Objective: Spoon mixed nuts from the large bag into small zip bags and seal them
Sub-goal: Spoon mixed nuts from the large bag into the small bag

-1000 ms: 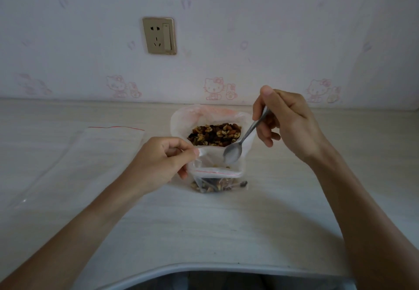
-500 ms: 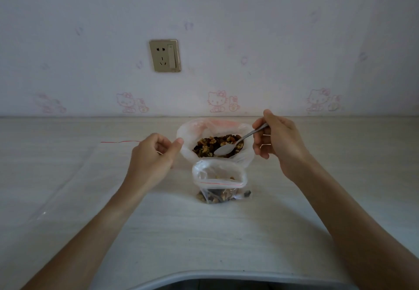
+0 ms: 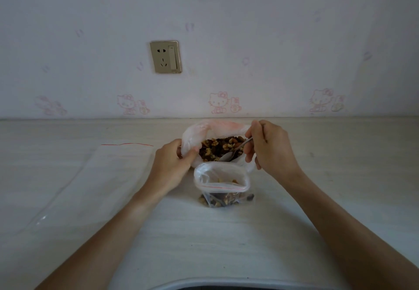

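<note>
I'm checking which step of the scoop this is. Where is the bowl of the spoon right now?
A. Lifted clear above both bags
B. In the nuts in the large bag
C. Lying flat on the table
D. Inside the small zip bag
B: the right hand holds the spoon with its bowl down among the nuts in the large bag, behind the open small zip bag.

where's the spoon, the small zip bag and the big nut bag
spoon [image 3: 227,156], head view, on the bowl among the nuts
small zip bag [image 3: 223,186], head view, on its red-lined mouth
large bag [image 3: 192,136], head view, on its left wall
</note>
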The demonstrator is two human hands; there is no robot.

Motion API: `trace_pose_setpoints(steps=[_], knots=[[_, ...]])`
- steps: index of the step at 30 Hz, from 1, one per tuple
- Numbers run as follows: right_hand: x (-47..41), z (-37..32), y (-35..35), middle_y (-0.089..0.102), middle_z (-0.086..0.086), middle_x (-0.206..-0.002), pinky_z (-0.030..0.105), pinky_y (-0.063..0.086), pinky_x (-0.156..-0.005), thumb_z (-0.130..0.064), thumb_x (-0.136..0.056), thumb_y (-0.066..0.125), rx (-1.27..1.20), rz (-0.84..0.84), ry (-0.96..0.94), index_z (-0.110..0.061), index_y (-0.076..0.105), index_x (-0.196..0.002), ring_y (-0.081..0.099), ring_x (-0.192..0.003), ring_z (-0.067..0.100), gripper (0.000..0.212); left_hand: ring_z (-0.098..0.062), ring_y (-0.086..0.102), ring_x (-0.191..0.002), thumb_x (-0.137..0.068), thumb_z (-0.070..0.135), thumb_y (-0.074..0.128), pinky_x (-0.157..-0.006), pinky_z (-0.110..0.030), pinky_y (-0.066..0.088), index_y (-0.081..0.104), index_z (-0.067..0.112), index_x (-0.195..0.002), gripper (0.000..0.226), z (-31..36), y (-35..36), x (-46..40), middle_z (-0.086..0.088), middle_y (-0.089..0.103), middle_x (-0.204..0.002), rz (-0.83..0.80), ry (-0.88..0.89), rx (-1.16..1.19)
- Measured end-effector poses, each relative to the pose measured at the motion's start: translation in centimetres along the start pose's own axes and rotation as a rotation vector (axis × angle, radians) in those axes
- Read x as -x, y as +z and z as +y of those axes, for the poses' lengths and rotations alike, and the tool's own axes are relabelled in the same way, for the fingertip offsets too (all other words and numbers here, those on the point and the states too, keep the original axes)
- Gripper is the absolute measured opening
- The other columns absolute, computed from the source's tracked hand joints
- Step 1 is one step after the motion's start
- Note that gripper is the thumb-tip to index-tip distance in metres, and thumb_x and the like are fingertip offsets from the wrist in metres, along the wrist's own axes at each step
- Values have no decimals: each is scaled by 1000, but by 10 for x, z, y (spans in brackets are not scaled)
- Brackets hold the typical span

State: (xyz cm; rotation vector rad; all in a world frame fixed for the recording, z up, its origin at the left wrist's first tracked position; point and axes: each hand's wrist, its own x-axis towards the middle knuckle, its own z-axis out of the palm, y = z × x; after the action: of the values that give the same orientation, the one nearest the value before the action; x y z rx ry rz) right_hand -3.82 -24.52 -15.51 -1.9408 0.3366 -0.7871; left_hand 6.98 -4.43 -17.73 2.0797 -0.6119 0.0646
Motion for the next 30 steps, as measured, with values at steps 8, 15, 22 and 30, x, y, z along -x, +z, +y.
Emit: trace_pose_setpoints(steps=[8,15,22,30], knots=[[-3,7,2,75,14,-70,26,40,-33,-19,-111,41,-254,-113,279,4,65,-94,61,-42,21,37,-17,77,-81,-97,28,71,-75,-37,63,76,18,-102,12,3,8,-1,1,81,-86,-31,-101,319],[-4,7,1,76,19,-77,28,43,-36,-21,-112,42,-370,-142,393,7,65,-103,62,-45,23,37,-17,78,-77,-98,26,72,-58,-20,57,76,14,-103,14,4,9,-1,-3,81,-87,-51,-108,403],[-1,8,5,77,18,-81,28,45,-40,-22,-111,42,-409,-159,437,6,65,-105,63,-49,21,38,-14,78,-75,-99,25,71,-57,-17,55,76,15,-107,14,5,9,-1,-2,81,-89,-58,-121,437],[-6,8,-5,76,19,-79,28,40,-37,-25,-112,40,-475,-99,418,1,66,-100,62,-49,23,38,-19,79,-79,-98,32,71,-62,-28,61,74,21,-109,16,4,2,-3,1,81,-90,-32,-132,437]])
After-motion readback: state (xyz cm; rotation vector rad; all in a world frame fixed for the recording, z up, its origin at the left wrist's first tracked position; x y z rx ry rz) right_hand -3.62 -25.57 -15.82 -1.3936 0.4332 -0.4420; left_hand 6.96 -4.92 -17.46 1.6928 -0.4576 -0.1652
